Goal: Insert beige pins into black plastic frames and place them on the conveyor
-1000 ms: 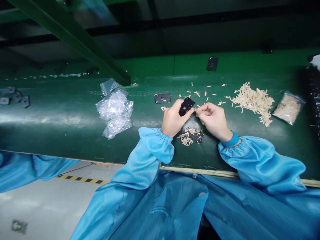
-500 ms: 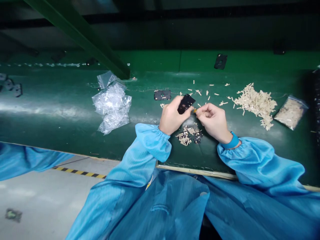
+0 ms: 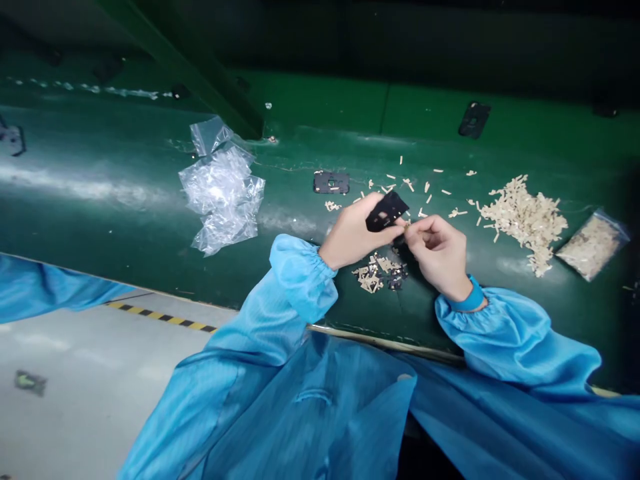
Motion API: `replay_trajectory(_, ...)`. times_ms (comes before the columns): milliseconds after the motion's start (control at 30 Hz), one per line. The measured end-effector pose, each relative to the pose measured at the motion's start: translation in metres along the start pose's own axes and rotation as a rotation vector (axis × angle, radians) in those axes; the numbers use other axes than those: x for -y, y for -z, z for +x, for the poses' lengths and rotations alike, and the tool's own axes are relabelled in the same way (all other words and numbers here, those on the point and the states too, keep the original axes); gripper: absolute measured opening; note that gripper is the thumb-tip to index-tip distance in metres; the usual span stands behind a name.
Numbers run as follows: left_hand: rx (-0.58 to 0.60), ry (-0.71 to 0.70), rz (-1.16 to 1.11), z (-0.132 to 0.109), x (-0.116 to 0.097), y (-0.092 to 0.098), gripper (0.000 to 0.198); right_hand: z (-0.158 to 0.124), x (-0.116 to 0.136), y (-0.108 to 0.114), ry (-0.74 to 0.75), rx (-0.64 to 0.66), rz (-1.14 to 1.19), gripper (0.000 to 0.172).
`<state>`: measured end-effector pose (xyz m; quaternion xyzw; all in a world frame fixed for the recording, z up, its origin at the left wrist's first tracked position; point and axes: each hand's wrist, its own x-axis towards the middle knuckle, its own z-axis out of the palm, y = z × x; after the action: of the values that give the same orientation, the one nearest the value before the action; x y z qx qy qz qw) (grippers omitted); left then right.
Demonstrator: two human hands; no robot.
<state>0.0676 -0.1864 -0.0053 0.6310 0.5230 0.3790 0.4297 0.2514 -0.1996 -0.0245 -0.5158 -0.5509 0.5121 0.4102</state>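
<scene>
Bench (image 3: 125, 233): plastic bag (image 3: 220, 200) left, strip pile (image 3: 525, 223) right

Dim upper frame, pale glare on green bench (image 3: 95, 188), warped edges

No text, labels, brands, numbers or signs can be read anywhere here.

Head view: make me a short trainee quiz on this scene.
1. What does the left hand hold?
A) a pair of tweezers
B) a black plate with cutouts
C) a roll of tape

2. True or false: the crumpled clear plastic bag lies to the left of both hands.

3. What lies on the green work surface just below the hands?

Key: 1 B; 2 true; 3 a small heap of black pieces and beige strips.
</scene>
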Motion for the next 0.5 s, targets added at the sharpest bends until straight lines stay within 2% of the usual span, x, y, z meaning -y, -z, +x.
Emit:
replay_trajectory(67, 0.052, 0.023, -0.020, 0.0001, -0.0009, -0.0010, 0.023, -0.0017, -0.0001, 0.0010, 0.000, 0.008, -0.007, 0.011)
replay_trajectory(200, -0.002, 0.069, 0.044, 0.0015, 0.0013, -0.0019, 0.022, -0.0022, -0.0002, 0.0013, 0.005, 0.009, -0.044, 0.012)
replay_trajectory(333, -0.007, 0.073, 0.047, 0.0023, 0.0021, -0.0015, 0.021, -0.0017, -0.0027, -0.0002, 0.017, 0.018, -0.067, 0.014)
replay_trajectory(433, -0.021, 0.081, 0.041, 0.0030, 0.0015, -0.0017, 0.020, -0.0018, -0.0052, -0.0012, 0.077, -0.054, -0.099, 0.013)
replay_trajectory(500, -0.033, 0.092, 0.025, 0.0039, 0.0012, -0.0019, 0.020, -0.0021, -0.0057, -0.0006, 0.172, -0.143, -0.160, 0.020)
